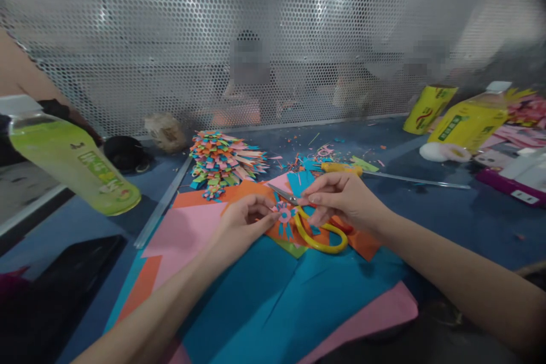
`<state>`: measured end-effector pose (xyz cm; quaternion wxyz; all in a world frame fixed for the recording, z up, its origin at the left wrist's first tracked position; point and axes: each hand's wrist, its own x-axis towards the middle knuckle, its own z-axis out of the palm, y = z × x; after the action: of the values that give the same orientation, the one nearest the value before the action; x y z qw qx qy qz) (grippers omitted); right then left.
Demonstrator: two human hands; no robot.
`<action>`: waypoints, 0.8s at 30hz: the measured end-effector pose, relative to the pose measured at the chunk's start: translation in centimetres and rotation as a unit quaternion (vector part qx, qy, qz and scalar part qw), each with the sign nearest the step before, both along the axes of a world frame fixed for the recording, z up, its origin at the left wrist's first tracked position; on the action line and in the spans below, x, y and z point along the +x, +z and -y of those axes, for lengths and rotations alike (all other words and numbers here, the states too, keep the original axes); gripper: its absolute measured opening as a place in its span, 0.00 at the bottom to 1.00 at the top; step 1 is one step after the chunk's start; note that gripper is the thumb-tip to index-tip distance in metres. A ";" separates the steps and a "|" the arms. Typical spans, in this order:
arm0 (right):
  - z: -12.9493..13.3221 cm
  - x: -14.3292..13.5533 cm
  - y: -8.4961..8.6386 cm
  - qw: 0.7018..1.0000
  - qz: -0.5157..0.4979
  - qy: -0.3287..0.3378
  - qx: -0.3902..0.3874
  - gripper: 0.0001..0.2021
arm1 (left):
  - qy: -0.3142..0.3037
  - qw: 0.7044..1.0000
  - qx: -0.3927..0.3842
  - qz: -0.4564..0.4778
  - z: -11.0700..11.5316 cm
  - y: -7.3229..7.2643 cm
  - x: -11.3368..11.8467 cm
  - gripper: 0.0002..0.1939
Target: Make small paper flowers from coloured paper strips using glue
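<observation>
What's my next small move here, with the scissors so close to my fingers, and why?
I'd probably slide the yellow-handled scissors a little to the right first. Their blades point toward your left hand, and a handle loop lies right beside the small pink and blue paper piece at your left fingertips. I can't tell whether your right hand grips anything.
</observation>
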<state>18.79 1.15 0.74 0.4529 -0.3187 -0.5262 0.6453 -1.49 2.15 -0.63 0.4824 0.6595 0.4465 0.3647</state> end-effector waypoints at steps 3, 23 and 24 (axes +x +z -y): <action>0.2 0.0 0.1 1.000 0.018 0.010 0.011 0.10 | 0.002 1.000 0.007 0.005 -0.1 -0.1 -0.1 0.12; 0.3 -0.1 0.2 0.988 0.058 0.001 0.145 0.18 | 0.002 1.000 0.010 -0.008 -0.1 -0.2 -0.2 0.12; 0.2 -0.2 0.1 0.987 0.038 0.002 0.155 0.15 | 0.000 1.000 0.010 -0.007 -0.1 -0.1 -0.2 0.12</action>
<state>18.64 0.95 0.86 0.4748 -0.2683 -0.6373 0.5444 -1.71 2.26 -0.77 0.4726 0.6666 0.4466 0.3644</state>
